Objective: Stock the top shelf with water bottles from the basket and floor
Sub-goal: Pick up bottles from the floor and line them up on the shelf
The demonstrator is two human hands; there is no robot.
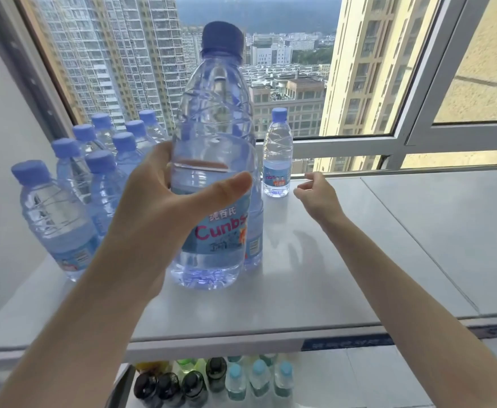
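Note:
My left hand (158, 207) grips a clear water bottle (214, 160) with a blue cap and a blue "Cunbs" label, holding it upright close to the camera over the grey top shelf (344, 260). Several matching bottles (73, 184) stand grouped at the shelf's left end, and another stands partly hidden right behind the held one. A single bottle (277, 154) stands at the back by the window. My right hand (315, 191) hovers just right of that bottle, fingers loosely curled, holding nothing.
A window frame (359, 145) runs along the shelf's back edge, with tower blocks beyond. A white wall (2, 172) bounds the left side. On a lower shelf stand dark-capped bottles (167, 387) and small blue-capped bottles (259, 378).

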